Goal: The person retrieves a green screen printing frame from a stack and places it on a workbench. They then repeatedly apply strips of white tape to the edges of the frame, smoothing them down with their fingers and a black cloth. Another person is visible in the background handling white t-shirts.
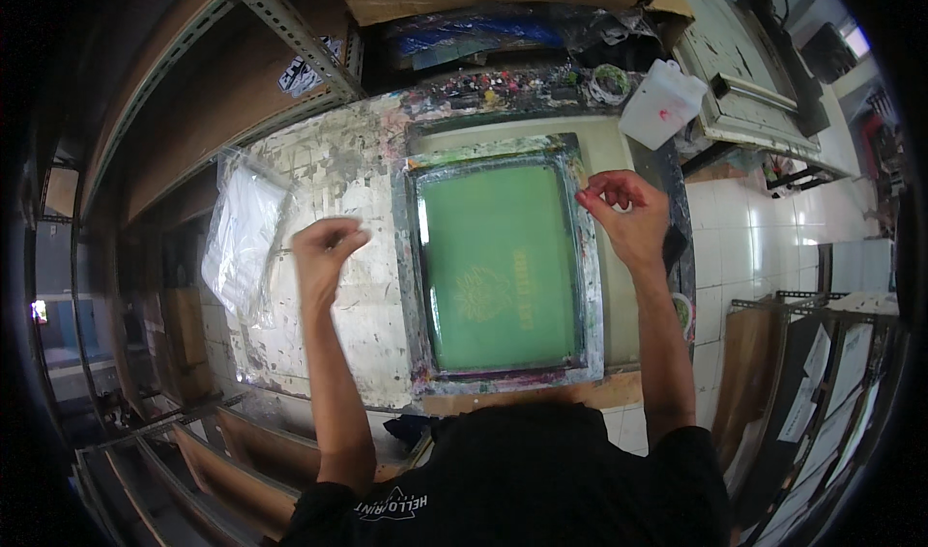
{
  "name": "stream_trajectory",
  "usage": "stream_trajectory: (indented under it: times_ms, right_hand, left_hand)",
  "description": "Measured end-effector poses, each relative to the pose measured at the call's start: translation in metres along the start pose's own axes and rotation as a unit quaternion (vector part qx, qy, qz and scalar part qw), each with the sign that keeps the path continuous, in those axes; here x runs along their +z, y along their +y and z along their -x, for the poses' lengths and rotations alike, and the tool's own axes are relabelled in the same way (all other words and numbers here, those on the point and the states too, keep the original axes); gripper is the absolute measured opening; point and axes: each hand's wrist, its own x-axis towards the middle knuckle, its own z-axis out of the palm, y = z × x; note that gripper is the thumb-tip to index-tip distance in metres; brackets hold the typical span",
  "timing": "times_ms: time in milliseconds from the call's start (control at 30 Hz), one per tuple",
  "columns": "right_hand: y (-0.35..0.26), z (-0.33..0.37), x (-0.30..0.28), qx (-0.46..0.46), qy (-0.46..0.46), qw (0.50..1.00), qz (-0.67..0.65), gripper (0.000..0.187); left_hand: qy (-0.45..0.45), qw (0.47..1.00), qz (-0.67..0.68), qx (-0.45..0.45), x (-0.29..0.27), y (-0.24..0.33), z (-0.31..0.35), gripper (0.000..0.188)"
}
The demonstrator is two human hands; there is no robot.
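Several racks (184, 127) flank the stained table (333, 189) bearing a screen (503, 257).

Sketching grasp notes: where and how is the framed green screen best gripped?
Likely two-handed: left hand on the left rail, right hand on the right rail, each from outside. The frame appears to lie flat; these long rails border the broad green panel, best left untouched.

Head-worn fisheye, looking down, fairly near
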Motion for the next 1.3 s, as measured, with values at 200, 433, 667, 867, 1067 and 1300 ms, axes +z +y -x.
stream_trajectory:
  times_ms: [200,433,667,867,1067,1300]
  right_hand:
    - [0.089,-0.037,0.06,0.027,0.04,0.995,0.09,0.025]
    - [0.131,-0.048,0.09,0.017,0.054,0.964,0.259,0.046]
    - [0.133,-0.052,0.098,0.007,0.04,0.935,0.353,0.049]
    - [0.126,-0.055,0.109,0.007,0.033,0.905,0.425,0.048]
    - [0.132,-0.059,0.115,0.026,0.032,0.887,0.46,0.043]
    - [0.124,-0.06,0.115,0.049,0.016,0.881,0.471,0.041]
  left_hand:
    - [0.098,0.973,-0.198,0.069,0.073,-0.088,-0.07,0.035]
    - [0.153,0.931,-0.331,0.021,0.116,-0.101,-0.087,0.072]
    - [0.202,0.912,-0.357,-0.013,0.135,-0.112,-0.09,0.044]
    - [0.191,0.892,-0.406,-0.05,0.138,-0.117,-0.097,0.044]
    - [0.188,0.892,-0.405,-0.067,0.145,-0.103,-0.099,0.041]
    - [0.186,0.883,-0.427,-0.062,0.139,-0.103,-0.103,0.041]
